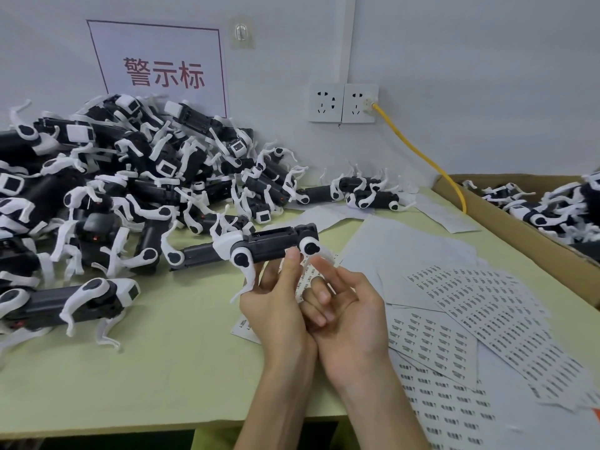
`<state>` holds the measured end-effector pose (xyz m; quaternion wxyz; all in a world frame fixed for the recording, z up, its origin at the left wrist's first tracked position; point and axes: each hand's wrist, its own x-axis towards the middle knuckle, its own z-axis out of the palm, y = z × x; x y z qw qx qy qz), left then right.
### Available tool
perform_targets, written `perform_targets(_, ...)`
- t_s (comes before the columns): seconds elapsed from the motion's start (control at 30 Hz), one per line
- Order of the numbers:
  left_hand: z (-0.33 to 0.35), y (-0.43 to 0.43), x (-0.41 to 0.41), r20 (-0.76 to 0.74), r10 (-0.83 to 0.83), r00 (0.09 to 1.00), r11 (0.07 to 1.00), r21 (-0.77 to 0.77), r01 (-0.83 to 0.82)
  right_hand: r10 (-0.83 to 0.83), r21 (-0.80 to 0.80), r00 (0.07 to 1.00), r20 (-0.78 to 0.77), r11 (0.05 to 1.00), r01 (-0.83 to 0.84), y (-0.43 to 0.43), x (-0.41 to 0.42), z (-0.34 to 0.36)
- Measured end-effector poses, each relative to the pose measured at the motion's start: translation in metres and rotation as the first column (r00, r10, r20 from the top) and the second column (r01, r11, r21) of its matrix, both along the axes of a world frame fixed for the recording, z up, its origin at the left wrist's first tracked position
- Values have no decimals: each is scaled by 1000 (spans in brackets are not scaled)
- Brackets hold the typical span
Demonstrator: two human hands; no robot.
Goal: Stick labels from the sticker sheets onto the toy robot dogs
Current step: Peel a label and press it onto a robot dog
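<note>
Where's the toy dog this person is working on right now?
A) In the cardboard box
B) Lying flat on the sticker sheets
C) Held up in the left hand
C: the left hand grips the toy dog from below, lifted above the table, clear of the cardboard box and the sticker sheets.

Green table (pixel 178 368) with heaped toy robot dogs (pixel 152 190), sticker sheets (pixel 480 303), cardboard box (pixel 519 232)
</note>
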<state>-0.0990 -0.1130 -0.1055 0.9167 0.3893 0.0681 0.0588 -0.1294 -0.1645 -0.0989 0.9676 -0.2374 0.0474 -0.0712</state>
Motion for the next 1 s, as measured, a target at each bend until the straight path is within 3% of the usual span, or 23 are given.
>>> perform_targets(0.37, 3, 0, -1, 24, 87, 996, 995, 52, -88, 47, -146, 997, 64, 989, -37, 1, -5, 5)
perform_targets(0.7, -1, 2, 10, 17, 215, 976, 975, -55, -214, 291, -235, 950, 117, 937, -258, -30, 7, 26)
perform_targets(0.93, -2, -1, 9, 49, 200, 979, 977, -84, -195, 214, -22, 970, 115, 977, -213, -46, 37, 48)
perform_targets(1.0, 1, -1, 7, 68, 196, 978, 980, -46, -193, 168, -126, 975, 143, 981, -150, -46, 42, 56)
